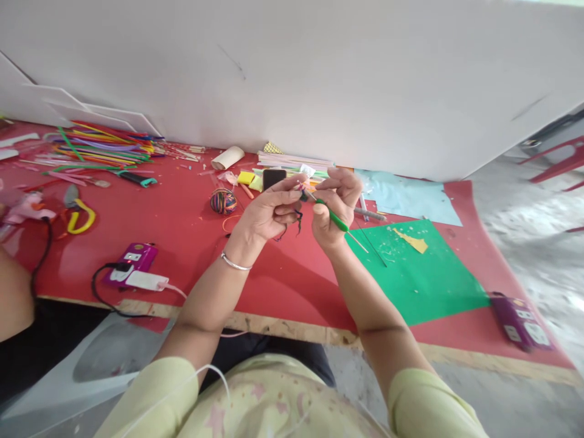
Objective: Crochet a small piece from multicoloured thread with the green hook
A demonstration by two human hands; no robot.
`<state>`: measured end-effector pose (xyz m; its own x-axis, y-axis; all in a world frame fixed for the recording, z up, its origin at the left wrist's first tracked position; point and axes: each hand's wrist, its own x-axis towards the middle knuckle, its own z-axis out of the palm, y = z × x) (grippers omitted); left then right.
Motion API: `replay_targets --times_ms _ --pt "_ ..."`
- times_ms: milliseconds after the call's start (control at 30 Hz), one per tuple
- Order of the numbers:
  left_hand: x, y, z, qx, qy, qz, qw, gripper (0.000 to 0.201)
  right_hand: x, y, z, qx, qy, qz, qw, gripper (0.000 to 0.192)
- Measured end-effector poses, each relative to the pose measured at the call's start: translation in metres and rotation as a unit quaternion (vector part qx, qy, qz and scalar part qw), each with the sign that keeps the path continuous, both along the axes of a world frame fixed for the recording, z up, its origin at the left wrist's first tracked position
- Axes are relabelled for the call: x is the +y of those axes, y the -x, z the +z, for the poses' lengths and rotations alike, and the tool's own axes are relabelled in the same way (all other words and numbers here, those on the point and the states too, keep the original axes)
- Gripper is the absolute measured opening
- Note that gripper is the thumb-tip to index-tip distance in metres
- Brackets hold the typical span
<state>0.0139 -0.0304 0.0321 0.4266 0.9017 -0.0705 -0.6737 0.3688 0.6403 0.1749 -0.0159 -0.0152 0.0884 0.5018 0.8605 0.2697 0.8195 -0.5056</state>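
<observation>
My right hand [329, 230] is closed round the green handle of a crochet hook [336, 217], with some of its fingers raised. The hook's metal shaft points left toward my left hand [264, 214]. Pinched in the left fingertips is a small dark piece of yarn work [303, 196], mostly hidden by the fingers. From it a dark strand of yarn [299, 221] dangles below the hand. The hook's tip meets the yarn there, though its exact place in the stitches is too small to make out. A multicoloured yarn ball [223, 201] lies left of my left hand.
On the red table [182, 188] lie yellow-handled scissors [81, 213], a pink glue gun [25, 210], pipe cleaners [104, 143], a cardboard tube [227, 158] and a phone [274, 177]. A green sheet [420, 274] is at right. Purple power strips [137, 258] sit near the front. A white board [319, 73] stands behind.
</observation>
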Motion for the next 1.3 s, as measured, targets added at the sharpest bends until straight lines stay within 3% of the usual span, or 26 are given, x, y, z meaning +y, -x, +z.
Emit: replay_targets --times_ms 133,367,533,733,933,1067,1300 --pt "-0.003 -0.007 0.001 0.014 0.001 0.032 0.999 0.029 -0.003 0.004 0.001 -0.003 -0.001 -0.044 0.999 0.062" --pt "-0.004 -0.007 0.002 0.020 -0.029 0.043 0.998 0.040 0.002 0.007 0.000 0.001 -0.031 -0.029 0.999 0.061" --pt "-0.003 -0.008 0.000 0.026 -0.047 0.064 0.996 0.032 0.002 0.008 -0.004 0.000 -0.052 -0.026 0.998 0.055" --pt "-0.004 -0.010 0.002 0.034 -0.057 0.081 0.995 0.025 0.004 0.005 -0.006 -0.010 -0.044 -0.068 0.997 0.058" --pt "-0.003 -0.008 0.002 0.010 -0.014 0.037 0.999 0.024 0.006 -0.003 -0.010 -0.035 -0.011 -0.049 0.998 0.067" --pt "-0.001 -0.004 0.005 -0.002 0.030 0.023 0.999 0.020 0.015 -0.009 -0.017 -0.077 -0.035 -0.047 0.995 0.071" --pt "0.000 0.007 0.010 0.051 0.007 0.026 0.998 0.024 0.020 -0.028 -0.009 -0.172 -0.057 -0.055 0.982 0.065"
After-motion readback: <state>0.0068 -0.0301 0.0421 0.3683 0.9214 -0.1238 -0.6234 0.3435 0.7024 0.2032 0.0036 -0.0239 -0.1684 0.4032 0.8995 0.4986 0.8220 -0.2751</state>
